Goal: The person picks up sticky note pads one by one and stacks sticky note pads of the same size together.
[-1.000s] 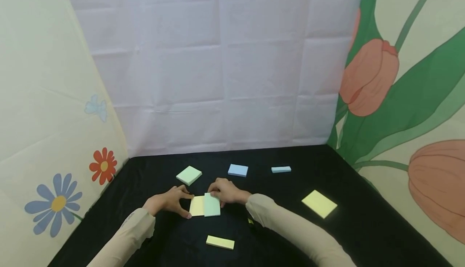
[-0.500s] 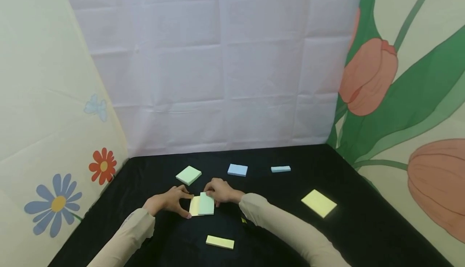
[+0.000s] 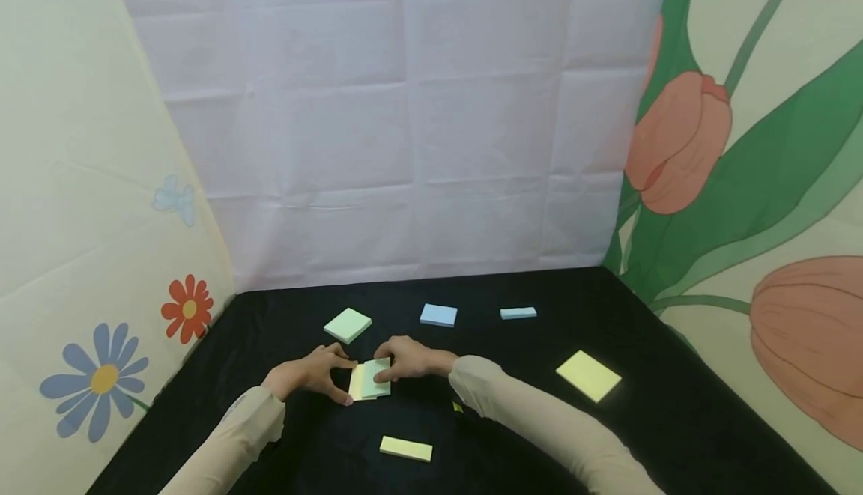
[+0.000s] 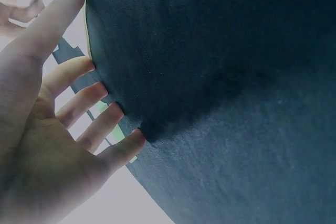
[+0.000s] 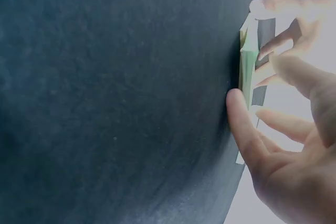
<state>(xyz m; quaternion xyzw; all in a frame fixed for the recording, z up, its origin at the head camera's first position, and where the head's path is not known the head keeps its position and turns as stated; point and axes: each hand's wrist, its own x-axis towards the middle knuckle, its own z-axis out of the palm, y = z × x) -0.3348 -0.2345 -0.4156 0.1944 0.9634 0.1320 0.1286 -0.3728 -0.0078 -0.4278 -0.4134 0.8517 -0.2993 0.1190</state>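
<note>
A mint-green sticky-note pad [image 3: 375, 377] lies over a pale yellow sticky-note pad [image 3: 356, 384], whose left strip shows. My left hand [image 3: 310, 373] spans the yellow pad's left side; in the left wrist view its fingers [image 4: 71, 74] are extended, with thumb and index tips at the edge. My right hand [image 3: 411, 358] is at the mint pad's right side, its thumb over the pad. In the right wrist view the index finger [image 5: 239, 111] rests against the right edge of the stacked pads [image 5: 249, 69], and the thumb is held above.
Behind the hands are a green pad [image 3: 347, 325], a blue pad [image 3: 438, 315] and a narrow light-blue pad [image 3: 518, 313]. A yellow pad [image 3: 589, 376] lies at right, a narrow yellow pad [image 3: 406, 448] in front. A small yellow piece [image 3: 458, 407] shows by the right sleeve.
My right hand has slid the mint pad left over the yellow one, covering more of it. Its thumb has come over the pad's top. My left hand has stayed in place.
</note>
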